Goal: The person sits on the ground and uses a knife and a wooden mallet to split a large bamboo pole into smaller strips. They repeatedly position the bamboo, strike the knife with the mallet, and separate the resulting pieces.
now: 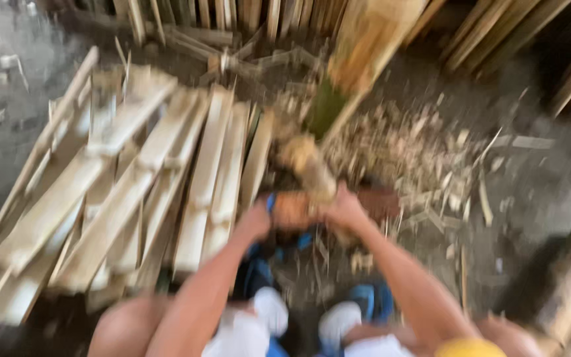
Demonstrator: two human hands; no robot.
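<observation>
left hand closed on a blurred wooden tool | right hand gripping it too | bamboo pole upright at 12 o'clock | split slats piled at 9 o'clock on floor

Pale, matt split wooden slats, rough woody chips, green-skinned bamboo pole, gritty grey floor

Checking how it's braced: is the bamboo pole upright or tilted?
Tilted: the bamboo pole leans from upper right down toward both hands.
</observation>
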